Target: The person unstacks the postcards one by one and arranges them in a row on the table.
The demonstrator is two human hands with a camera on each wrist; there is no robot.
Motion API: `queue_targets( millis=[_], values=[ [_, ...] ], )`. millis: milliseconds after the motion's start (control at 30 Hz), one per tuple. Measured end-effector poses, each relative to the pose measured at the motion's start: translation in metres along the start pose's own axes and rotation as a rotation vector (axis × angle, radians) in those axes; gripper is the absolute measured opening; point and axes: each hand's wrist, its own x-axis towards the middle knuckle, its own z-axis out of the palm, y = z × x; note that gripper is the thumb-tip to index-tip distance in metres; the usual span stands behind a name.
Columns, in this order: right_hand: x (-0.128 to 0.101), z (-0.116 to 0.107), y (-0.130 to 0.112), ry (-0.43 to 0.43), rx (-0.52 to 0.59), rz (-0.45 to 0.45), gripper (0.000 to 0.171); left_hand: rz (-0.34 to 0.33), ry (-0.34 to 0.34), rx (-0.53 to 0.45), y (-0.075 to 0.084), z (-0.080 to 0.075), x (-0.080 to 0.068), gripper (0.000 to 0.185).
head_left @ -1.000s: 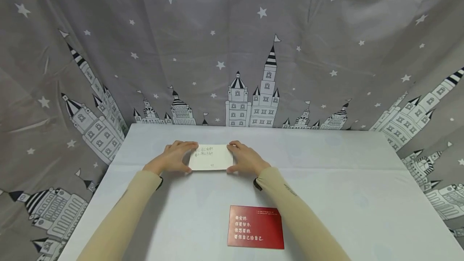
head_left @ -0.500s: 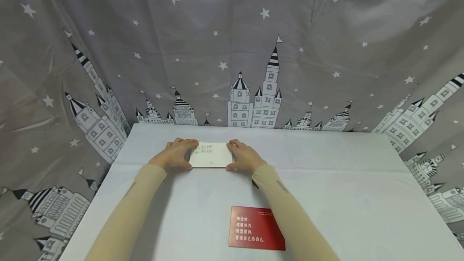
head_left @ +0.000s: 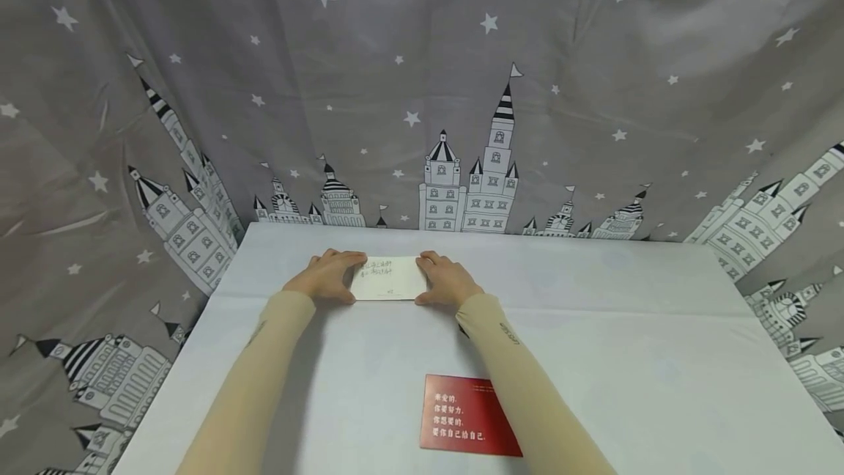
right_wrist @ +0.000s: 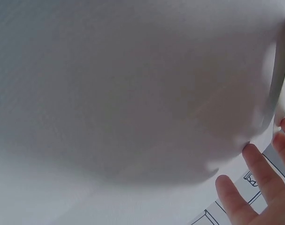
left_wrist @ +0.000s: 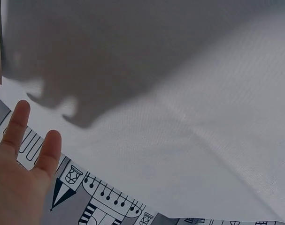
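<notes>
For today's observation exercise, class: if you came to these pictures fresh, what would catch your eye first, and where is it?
First, the two hands, the left hand and the right hand, each holding one short end of a cream card with handwriting, far back on the white table. Next, the red card with pale printed characters, lying near the front edge beside the right forearm. Behind it all hangs a grey curtain printed with stars and castles.

a small cream card with handwriting along its far edge lies flat, far on the table.
</notes>
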Motion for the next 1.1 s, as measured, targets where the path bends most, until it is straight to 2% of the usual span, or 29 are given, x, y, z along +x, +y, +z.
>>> queue_targets(
  millis=[400, 867, 1000, 1100],
  values=[
    [-0.003, 0.002, -0.001, -0.012, -0.017, 0.016, 0.080, -0.106, -0.059, -0.073, 0.002, -0.002, 0.004, 0.088],
    [-0.004, 0.006, 0.005, -0.001, -0.003, -0.011, 0.078, -0.122, -0.084, -0.097, 0.004, -0.004, 0.000, 0.089],
    [-0.006, 0.006, 0.008, 0.007, 0.011, -0.022, 0.078, -0.086, -0.076, -0.117, 0.004, -0.004, -0.001, 0.090],
    [-0.008, 0.006, 0.010, 0.022, 0.037, -0.042, 0.077, 0.004, -0.042, -0.130, 0.006, -0.003, -0.002, 0.089]
  ],
)
